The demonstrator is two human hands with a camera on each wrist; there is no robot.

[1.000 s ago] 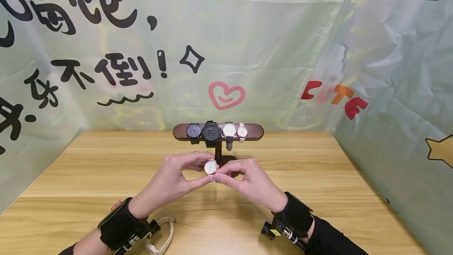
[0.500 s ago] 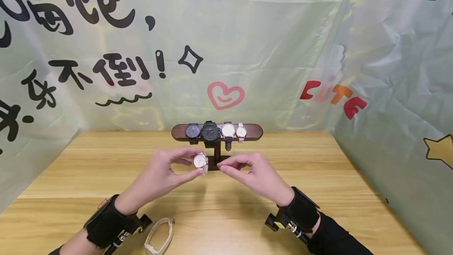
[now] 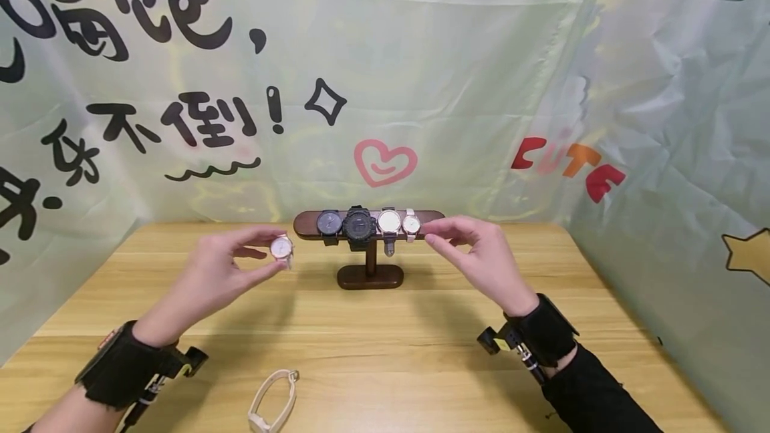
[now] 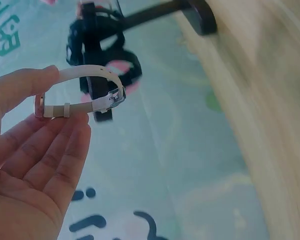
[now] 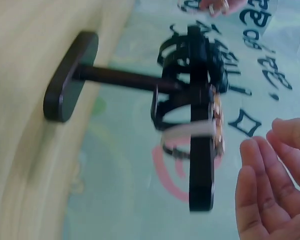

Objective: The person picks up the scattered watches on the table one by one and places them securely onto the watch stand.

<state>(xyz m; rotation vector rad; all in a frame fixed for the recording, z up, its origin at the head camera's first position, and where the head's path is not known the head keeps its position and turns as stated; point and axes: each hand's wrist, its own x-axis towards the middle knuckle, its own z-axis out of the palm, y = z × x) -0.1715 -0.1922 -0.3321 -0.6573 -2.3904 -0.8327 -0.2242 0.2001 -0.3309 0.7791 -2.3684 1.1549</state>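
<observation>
My left hand (image 3: 210, 272) pinches a white-strapped wristwatch (image 3: 280, 247), its round pale dial facing me, left of the watch stand. In the left wrist view its strap (image 4: 85, 72) forms a buckled loop between thumb and fingers. Beside the right end of the dark brown watch stand (image 3: 308, 224), my right hand (image 3: 481, 259) holds nothing, fingers loosely bent. The right wrist view shows its fingertips (image 5: 250, 150) apart from the bar. Several watches hang there: a dark one (image 3: 329, 222), a bulky black one (image 3: 359, 224), one with a larger pale dial (image 3: 389, 221), a small white one (image 3: 412, 225).
A white looped strap with a small case (image 3: 292, 393) lies on the wooden table (image 3: 373, 353) near the front. The stand's foot (image 3: 369, 277) rests on the table behind it. A printed cloth backdrop (image 3: 457, 85) hangs behind and along the sides.
Both hands were together at the watch before the stand. My left hand has carried the watch left and up; my right hand let go and moved right and up to the bar's end.
</observation>
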